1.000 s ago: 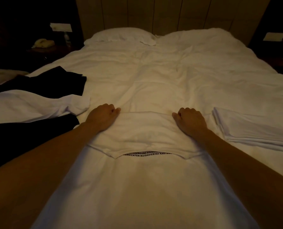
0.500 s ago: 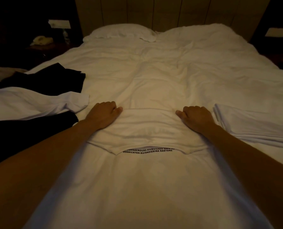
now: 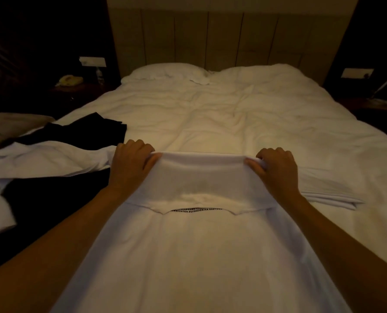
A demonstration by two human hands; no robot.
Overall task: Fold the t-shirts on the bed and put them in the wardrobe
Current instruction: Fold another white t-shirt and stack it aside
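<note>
The left hand [image 3: 131, 164] and right hand [image 3: 276, 168] each pinch a far corner of a white t-shirt [image 3: 201, 245], fingers curled over the folded edge and thumbs tucked beneath, lifting that edge just above the white bed [image 3: 210, 114]. The shirt stretches taut between the two hands and runs back toward the near edge of the scene between both forearms; a line of black printed lettering [image 3: 196, 210] shows in the gap under the raised fold. Just right of the right hand, a folded white t-shirt [image 3: 330, 195] lies flat on the duvet. To the left, a rumpled white garment [image 3: 41, 159] lies across black clothing [image 3: 82, 129]. At the far end, a pillow [image 3: 163, 73] rests against the panelled headboard [image 3: 222, 37], with a telephone [image 3: 69, 80] on the dark nightstand at far left.
</note>
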